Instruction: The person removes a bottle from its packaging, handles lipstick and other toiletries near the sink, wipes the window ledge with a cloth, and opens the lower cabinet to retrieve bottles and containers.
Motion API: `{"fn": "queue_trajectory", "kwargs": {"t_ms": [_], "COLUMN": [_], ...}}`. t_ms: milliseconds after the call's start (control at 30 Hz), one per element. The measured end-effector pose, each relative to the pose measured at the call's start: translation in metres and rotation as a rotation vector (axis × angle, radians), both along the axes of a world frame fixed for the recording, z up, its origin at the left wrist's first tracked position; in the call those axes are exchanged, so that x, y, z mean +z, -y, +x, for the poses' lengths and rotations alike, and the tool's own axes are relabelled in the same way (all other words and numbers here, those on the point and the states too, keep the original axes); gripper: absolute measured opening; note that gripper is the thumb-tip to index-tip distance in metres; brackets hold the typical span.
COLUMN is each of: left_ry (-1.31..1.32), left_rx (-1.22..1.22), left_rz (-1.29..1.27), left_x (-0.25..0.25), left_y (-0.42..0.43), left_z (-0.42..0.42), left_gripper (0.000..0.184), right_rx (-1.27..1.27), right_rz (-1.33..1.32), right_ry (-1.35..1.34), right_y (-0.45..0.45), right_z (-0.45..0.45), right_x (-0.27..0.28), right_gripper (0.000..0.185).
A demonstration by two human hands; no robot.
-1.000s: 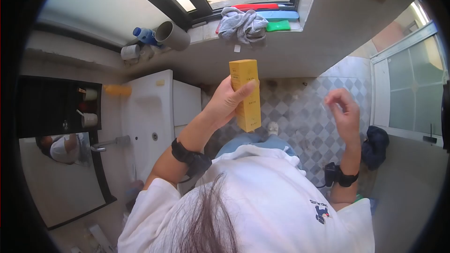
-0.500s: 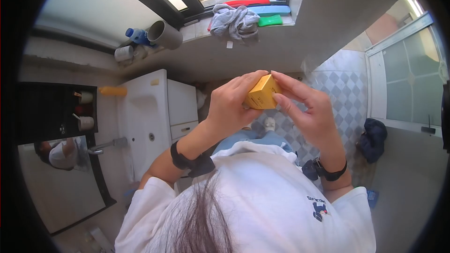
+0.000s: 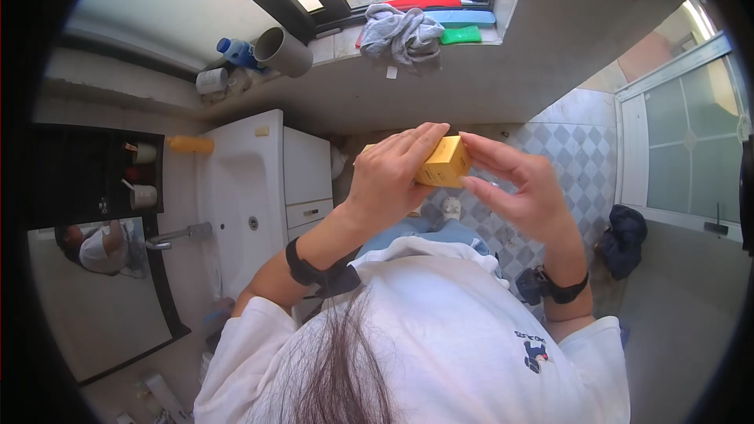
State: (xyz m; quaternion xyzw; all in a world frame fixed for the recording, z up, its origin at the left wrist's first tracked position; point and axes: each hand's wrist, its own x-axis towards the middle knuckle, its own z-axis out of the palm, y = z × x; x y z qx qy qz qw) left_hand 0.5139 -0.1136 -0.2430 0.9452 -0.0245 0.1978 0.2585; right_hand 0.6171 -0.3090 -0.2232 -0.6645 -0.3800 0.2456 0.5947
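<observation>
A small yellow carton box (image 3: 446, 162) is held in front of my chest, its square end turned towards my right hand. My left hand (image 3: 390, 169) is wrapped round the box from the left, covering most of its length. At the box's right end is my right hand (image 3: 522, 188), its thumb and fingers spread apart beside the upper and lower corners of the end face. Whether those fingertips touch the box I cannot tell. Small dark print shows on the box, too small to read.
To the left stand a white sink (image 3: 243, 228) with a faucet (image 3: 181, 236) and a yellow bottle (image 3: 191, 144). On the window ledge lie a grey cloth (image 3: 402, 35), a green packet (image 3: 461, 35) and a grey cup (image 3: 283, 52). A glass-paned door (image 3: 687, 137) is at right.
My right thumb has moved off the box's end face and sits lower and farther out. The box has turned slightly in my left hand, and the view has shifted a little.
</observation>
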Motion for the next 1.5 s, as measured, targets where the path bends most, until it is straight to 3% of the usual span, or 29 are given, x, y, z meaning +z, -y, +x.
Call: {"fn": "queue_trajectory", "kwargs": {"t_ms": [600,900,967,1100,1167,1367,1500], "left_ry": [-0.043,-0.03,-0.096,-0.123,-0.248,-0.263,-0.261], "left_rx": [-0.009,-0.005,-0.029,-0.077,-0.211,-0.176,-0.127], "left_rz": [0.054,0.124,0.131,0.126,0.033,0.032,0.126], "left_x": [0.002,0.001,0.003,0.001,0.002,-0.002,-0.007], "left_y": [0.005,0.002,0.002,-0.001,-0.004,0.004,0.01], "left_z": [0.002,0.0,-0.002,-0.006,-0.008,-0.008,-0.007], "left_gripper": [0.074,0.072,0.072,0.071,0.075,0.082,0.081], "right_rx": [-0.003,-0.01,0.027,0.078,0.219,0.123,-0.03], "right_rz": [-0.018,-0.09,-0.085,-0.055,-0.043,-0.051,-0.095], "right_ry": [-0.108,0.043,-0.143,-0.225,-0.425,-0.589,-0.306], "right_y": [0.007,0.004,0.003,0.001,0.003,0.002,-0.006], "right_z": [0.002,-0.002,-0.001,0.002,0.013,-0.001,-0.023], "right_x": [-0.002,-0.003,-0.006,-0.016,-0.02,-0.02,-0.032], "right_gripper": [0.052,0.055,0.058,0.06,0.059,0.055,0.051]}}
